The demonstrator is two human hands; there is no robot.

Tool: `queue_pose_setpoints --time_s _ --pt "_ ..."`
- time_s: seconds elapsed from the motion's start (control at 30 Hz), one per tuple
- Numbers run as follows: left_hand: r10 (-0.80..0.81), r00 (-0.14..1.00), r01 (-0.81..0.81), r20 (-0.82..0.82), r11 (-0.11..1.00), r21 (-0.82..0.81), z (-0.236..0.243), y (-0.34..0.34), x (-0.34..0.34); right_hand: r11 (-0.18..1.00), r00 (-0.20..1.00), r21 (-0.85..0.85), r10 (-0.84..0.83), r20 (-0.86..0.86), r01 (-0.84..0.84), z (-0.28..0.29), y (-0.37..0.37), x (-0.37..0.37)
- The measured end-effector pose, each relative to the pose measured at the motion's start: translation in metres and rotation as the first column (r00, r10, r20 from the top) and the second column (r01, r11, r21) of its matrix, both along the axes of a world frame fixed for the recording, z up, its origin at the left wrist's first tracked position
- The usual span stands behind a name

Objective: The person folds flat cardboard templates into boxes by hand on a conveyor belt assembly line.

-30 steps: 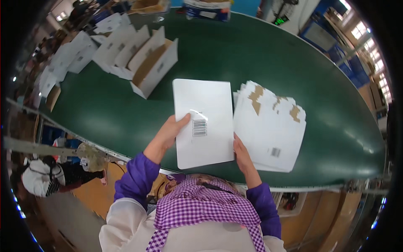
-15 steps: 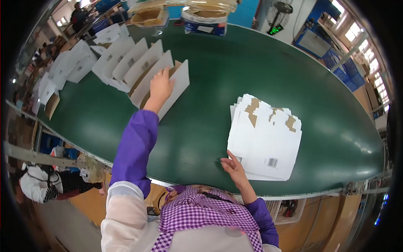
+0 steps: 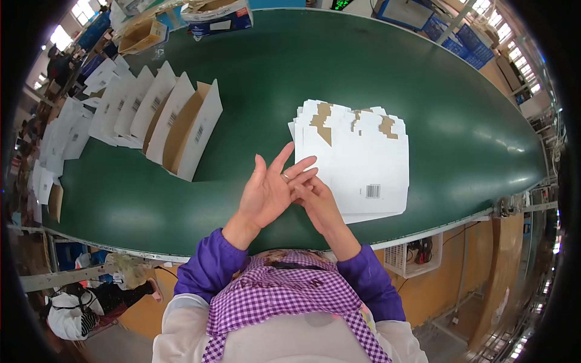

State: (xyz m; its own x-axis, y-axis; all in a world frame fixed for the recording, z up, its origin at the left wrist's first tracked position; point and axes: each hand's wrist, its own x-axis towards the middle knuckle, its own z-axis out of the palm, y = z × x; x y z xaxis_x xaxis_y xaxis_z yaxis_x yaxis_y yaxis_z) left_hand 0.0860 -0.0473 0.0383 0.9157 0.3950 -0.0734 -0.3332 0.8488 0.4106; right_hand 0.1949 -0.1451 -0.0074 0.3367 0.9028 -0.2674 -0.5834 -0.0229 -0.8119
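Note:
My left hand (image 3: 269, 187) is turned palm up with its fingers spread, a ring on one finger, holding nothing. My right hand (image 3: 315, 199) meets its fingers, curled at their tips; what it grips, if anything, is hidden. Just beyond both hands lies a stack of flat white cardboard pieces (image 3: 351, 163) with brown patches along the top edge and a barcode. To the left, folded white cartons with brown insides (image 3: 206, 127) stand upright in a curved row on the green table (image 3: 454, 151).
Another group of white cartons (image 3: 63, 139) stands at the far left. An open brown box (image 3: 142, 36) and a blue-and-white box (image 3: 219, 18) are at the back. Blue crates (image 3: 466, 48) are beyond the table. Below it are a white basket (image 3: 399, 260) and another person (image 3: 72, 314).
The white folded piece first held in both hands now stands at the right end of the carton row. My left hand has let go and moved back to meet my right hand.

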Motion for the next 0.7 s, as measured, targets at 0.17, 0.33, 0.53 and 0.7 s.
queue_pose_setpoints --time_s 0.17,0.33,0.53,0.7 --pt "-0.034 0.999 0.036 -0.038 0.998 0.059 0.001 -0.011 0.004 1.0 0.993 0.015 0.017 -0.114 -0.016 -0.002 -0.002 0.005" --pt "-0.066 0.995 0.073 -0.072 0.993 0.094 -0.005 -0.023 0.01 0.999 0.99 0.029 0.047 -0.132 -0.044 -0.013 -0.008 0.008" --pt "-0.037 0.975 0.115 -0.218 0.927 0.356 -0.007 -0.034 0.021 0.999 0.938 0.043 0.036 -0.345 -0.023 -0.017 -0.014 0.006" --pt "-0.057 0.978 0.133 -0.203 0.915 0.382 -0.018 -0.038 0.029 0.998 0.901 0.063 -0.001 -0.434 0.031 -0.029 -0.026 0.018"
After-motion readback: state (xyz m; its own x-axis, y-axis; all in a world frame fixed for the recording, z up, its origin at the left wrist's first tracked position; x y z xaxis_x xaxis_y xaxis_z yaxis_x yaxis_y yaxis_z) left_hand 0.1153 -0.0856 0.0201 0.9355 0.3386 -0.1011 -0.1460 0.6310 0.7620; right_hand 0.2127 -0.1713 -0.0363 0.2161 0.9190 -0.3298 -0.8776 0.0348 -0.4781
